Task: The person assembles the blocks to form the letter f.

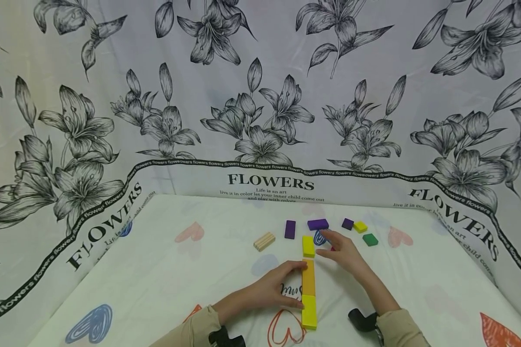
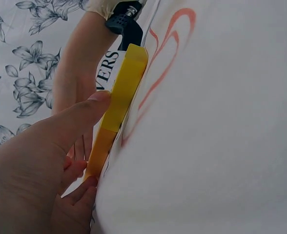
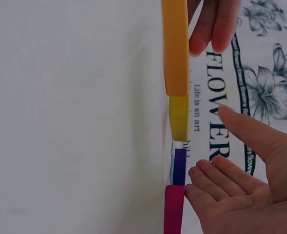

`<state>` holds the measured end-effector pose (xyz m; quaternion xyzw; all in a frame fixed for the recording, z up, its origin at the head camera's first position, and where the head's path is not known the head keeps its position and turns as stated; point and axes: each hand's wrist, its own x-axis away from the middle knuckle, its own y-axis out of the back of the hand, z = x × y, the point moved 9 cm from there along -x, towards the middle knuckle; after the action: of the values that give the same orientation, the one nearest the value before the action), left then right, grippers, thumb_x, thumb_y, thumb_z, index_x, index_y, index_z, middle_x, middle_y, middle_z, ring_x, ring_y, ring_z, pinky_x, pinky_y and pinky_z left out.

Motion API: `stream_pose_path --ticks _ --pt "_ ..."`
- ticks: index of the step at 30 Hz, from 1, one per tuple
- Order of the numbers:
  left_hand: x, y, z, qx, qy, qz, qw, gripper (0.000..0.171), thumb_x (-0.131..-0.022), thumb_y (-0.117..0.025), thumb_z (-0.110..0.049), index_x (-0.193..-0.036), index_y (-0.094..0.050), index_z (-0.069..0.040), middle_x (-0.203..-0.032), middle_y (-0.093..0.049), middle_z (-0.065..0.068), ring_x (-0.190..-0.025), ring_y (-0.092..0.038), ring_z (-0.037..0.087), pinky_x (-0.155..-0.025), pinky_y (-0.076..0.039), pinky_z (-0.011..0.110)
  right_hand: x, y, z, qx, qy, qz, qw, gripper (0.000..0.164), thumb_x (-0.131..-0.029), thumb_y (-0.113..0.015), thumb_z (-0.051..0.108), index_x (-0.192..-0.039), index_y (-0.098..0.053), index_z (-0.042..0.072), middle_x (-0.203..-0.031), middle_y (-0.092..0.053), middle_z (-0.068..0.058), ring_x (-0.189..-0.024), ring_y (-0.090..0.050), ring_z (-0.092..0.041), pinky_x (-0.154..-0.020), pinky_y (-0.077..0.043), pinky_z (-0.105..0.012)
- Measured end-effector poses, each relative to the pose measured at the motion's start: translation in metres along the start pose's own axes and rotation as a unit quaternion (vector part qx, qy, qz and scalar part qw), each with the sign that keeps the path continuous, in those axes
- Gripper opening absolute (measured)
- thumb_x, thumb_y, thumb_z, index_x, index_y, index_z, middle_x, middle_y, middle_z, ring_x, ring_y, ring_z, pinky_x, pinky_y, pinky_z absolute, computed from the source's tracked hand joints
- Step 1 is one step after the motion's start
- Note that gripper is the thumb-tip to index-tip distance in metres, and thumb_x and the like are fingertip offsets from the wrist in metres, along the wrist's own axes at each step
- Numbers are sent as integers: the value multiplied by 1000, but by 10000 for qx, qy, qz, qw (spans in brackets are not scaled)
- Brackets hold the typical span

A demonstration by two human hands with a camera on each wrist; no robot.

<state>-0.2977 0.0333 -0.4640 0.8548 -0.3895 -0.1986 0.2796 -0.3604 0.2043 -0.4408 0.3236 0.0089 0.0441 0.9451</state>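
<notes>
The left hand [image 1: 272, 289] is laid against the orange block [image 1: 308, 277], thumb and fingers curved lightly along its left side, with nothing enclosed. The right hand [image 1: 345, 254] is held open and relaxed beside the small yellow block [image 1: 308, 246], touching nothing clearly. A longer yellow block [image 1: 309, 312] lies end to end with the orange one on the white tablecloth [image 1: 156, 270].
</notes>
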Motion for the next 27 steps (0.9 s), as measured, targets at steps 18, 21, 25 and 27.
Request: stream_pose_path --ticks 18,21,25,27 --pt "0 -1 1 232 -9 6 9997 83 -83 -76 -40 -150 -30 -25 -153 -40 -7 -142 -38 8 -120 -32 29 -5 -17 8 -301 229 65 9993 65 -86 -74 17 -143 -46 5 -148 -48 -18 -140 -42 -37 -112 -39 -49" --pt "0 -1 0 203 -30 -5 9998 82 -83 -76 -40 -150 -30 -25 -153 -40 -7 -142 -39 8 -120 -32 29 -7 -18 9 -231 269 81 9993 65 -86 -75 17 -143 -47 5 -147 -48 -18 -140 -42 -36 -112 -39 -49" --pt "0 0 0 206 -5 -1 9998 83 -83 -76 -39 -150 -30 -25 -153 -40 -7 -142 -39 9 -121 -32 30 -10 -20 8 -197 310 119 9993 65 -86 -75 16 -143 -47 3 -147 -49 -19 -139 -43 -36 -112 -39 -49" --pt "1 0 0 191 10 3 9998 83 -83 -76 -39 -150 -30 -24 -153 -40 -6 -142 -38 9 -121 -32 30 -10 -21 6 -189 259 125 9994 65 -85 -75 16 -143 -47 3 -147 -49 -19 -139 -43 -36 -112 -40 -48"
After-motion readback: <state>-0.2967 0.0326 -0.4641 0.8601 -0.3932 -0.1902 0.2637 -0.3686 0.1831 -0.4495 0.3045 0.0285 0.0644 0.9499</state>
